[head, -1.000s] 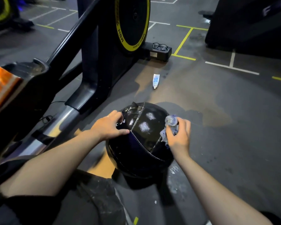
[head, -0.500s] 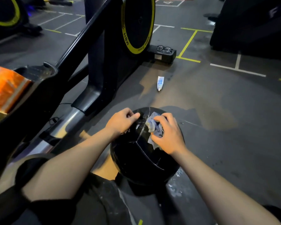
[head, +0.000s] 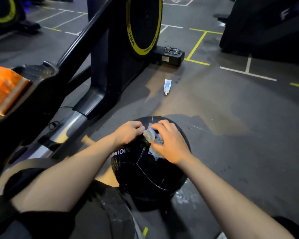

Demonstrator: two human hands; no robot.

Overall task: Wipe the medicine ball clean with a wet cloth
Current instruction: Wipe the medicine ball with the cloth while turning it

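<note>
Now right hand (head: 169, 144) presses cloth (head: 152, 135) on ball (head: 145, 173); left hand (head: 128, 133) steadies.

Black medicine ball (head: 145, 176), pale blue cloth (head: 154, 142), yellow-rimmed wheel (head: 143, 25)

The round black medicine ball (head: 145, 176) under my hands looks like glossy, smooth leather-like panels with thin seams, and the crumpled pale blue cloth (head: 154, 140) I press on it is soft, wrinkled fabric. The dark grey gym floor (head: 231, 135) is matt and slightly grainy. The silver tube of the black exercise machine (head: 71, 123) is shiny metal, and the small white tube (head: 167, 86) on the floor looks like smooth plastic.
</note>
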